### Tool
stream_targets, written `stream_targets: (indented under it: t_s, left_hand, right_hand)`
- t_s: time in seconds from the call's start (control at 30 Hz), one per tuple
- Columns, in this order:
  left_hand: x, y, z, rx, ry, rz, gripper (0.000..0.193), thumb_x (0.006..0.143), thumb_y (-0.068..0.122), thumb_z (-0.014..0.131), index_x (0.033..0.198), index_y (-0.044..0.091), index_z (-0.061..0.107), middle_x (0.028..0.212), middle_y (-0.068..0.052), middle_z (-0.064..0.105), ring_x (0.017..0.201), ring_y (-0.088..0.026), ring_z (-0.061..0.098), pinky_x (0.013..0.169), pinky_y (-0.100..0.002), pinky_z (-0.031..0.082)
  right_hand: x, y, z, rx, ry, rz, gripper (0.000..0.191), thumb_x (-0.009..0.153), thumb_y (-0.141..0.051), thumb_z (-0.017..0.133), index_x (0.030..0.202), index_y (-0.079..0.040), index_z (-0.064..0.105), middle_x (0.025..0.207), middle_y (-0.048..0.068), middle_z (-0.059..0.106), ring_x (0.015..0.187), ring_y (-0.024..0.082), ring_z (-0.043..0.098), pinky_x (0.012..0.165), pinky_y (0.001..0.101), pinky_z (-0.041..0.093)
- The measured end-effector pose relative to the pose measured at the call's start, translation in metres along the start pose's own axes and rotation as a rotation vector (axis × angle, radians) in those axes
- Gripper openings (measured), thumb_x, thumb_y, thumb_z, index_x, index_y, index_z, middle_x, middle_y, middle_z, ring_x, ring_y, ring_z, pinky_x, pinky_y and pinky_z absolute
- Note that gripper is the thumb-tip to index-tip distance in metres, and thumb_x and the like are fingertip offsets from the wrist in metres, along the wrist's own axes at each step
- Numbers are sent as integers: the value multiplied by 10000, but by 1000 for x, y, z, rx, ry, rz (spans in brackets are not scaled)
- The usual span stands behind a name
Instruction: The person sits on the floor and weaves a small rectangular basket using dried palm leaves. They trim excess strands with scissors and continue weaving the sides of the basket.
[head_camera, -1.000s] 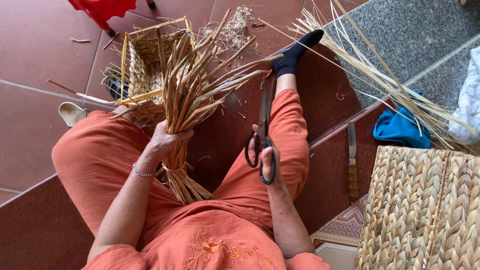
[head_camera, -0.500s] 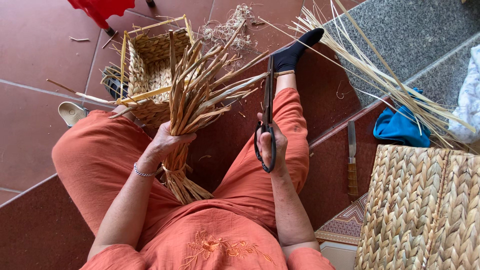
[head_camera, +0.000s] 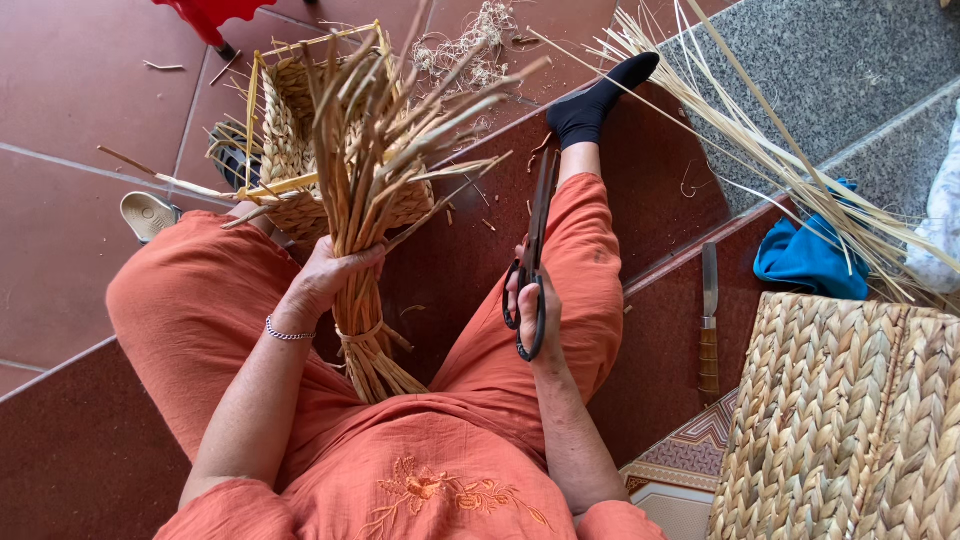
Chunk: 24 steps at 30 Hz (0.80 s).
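One bundle of dried straw stalks (head_camera: 365, 200), tied low with one band, stands upright between the knees. Left hand (head_camera: 330, 275) is wrapped around it just above the tie, fingers curled tight on the stalks. One pair of black scissors (head_camera: 533, 255) sits in the right hand (head_camera: 535, 310), fingers through the handle loops, blades closed and pointing away, just right of the bundle, not touching it. One half-woven basket (head_camera: 285, 140) lies on the floor behind the bundle. One knife (head_camera: 708, 320) lies on the step to the right, well apart. One blue cloth (head_camera: 800, 262) beyond it under loose straw. One woven panel (head_camera: 850, 420) at lower right.
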<state>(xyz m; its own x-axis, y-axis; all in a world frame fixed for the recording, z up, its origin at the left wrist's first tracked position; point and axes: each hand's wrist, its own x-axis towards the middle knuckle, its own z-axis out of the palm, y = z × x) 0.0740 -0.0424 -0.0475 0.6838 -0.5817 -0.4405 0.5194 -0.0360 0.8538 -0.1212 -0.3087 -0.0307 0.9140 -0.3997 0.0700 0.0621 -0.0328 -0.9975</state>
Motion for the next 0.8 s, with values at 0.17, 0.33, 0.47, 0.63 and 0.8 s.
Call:
stream_targets:
  t_s: [0.17,0.33,0.47,0.63,0.8]
  left_hand:
    - [-3,6,2,9,27,-5,132,867,136,787,930,55,705,758,-22,663,674,-137,624,627,-315,529]
    - [-4,4,5,23,16,-18,152,824,92,813,933,50,717,764,-24,677,680,-136,631,645,-304,527]
    - [-3,3,5,40,9,-38,138,833,104,809,925,46,725,763,-27,679,679,-136,631,640,-303,524]
    - [-3,2,3,-2,29,-54,126,847,129,793,905,59,705,756,-27,669,666,-139,626,614,-311,523]
    - [-5,2,-4,-13,-29,30,153,915,192,758,946,55,696,770,-32,674,690,-138,628,632,-308,525]
  right_hand:
    - [-10,31,-5,34,-50,186,769,1054,-561,462,1535,38,439,919,-26,545,726,38,481,644,185,442]
    - [2,36,-6,46,-76,163,703,1068,-522,483,1508,27,480,873,-38,527,697,25,471,608,169,419]
    - [7,23,-3,102,-32,210,591,1071,-453,522,1399,37,558,725,-43,487,555,22,432,483,182,367]
    - [5,4,6,15,53,177,557,1106,-433,502,1330,63,624,713,-37,510,537,17,427,487,184,374]
    - [-9,-16,12,38,33,47,690,1073,-525,504,1448,54,527,822,-18,544,599,26,465,507,188,400]
